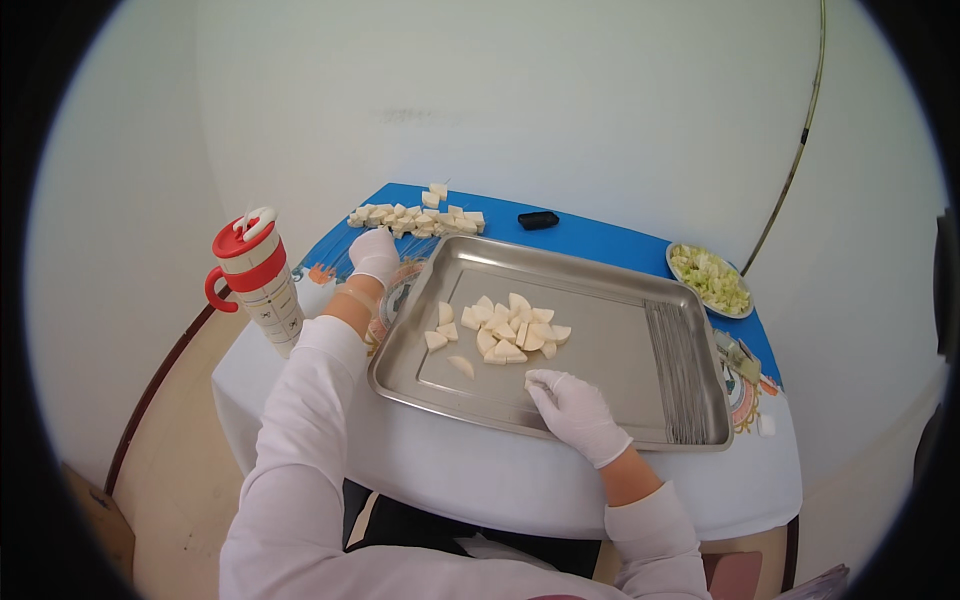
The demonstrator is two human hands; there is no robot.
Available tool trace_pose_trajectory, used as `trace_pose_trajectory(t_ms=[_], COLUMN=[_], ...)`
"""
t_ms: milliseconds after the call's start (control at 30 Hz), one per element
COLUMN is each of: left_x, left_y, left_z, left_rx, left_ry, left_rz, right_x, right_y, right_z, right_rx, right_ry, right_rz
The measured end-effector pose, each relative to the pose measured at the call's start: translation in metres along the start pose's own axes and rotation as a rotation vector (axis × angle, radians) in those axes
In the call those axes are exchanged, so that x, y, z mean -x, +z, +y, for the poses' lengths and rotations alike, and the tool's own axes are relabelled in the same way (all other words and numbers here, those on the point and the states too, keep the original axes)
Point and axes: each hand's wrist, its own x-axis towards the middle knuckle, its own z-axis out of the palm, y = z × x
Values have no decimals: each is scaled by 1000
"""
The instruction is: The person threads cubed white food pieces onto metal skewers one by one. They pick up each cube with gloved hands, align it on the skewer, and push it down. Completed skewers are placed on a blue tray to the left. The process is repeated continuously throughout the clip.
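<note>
My left hand (375, 255), in a white glove, is at the near left edge of a row of white vegetable pieces (416, 219) with thin skewers sticking out. Its fingers are curled, and what they hold is hidden. My right hand (577, 412), also gloved, is over the near side of a large steel tray (600, 352), pinching a small white vegetable piece (529, 380) at its fingertips. Loose cut white vegetable pieces (517, 330) lie heaped mid-tray, with a few apart on the left. A bundle of thin metal skewers (679, 375) lies along the tray's right side.
A tall red-and-white lidded cup (262, 281) stands left of my left arm. Behind the tray lies a small black object (538, 220) on the blue cover (600, 240). A plate of chopped pale-green vegetable (709, 281) sits at the back right, near the wall (525, 112).
</note>
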Motion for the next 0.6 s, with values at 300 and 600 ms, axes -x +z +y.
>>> trace_pose_trajectory(t_ms=[300,600], left_x=[-32,-37], left_y=[36,48], left_z=[1,-13], left_rx=[-63,-118], left_ry=[11,76], left_rz=[103,49], right_x=[-1,0], right_y=[1,2], right_z=[-1,1], right_rx=[-2,-14], right_ry=[1,5], right_rz=[-48,-64])
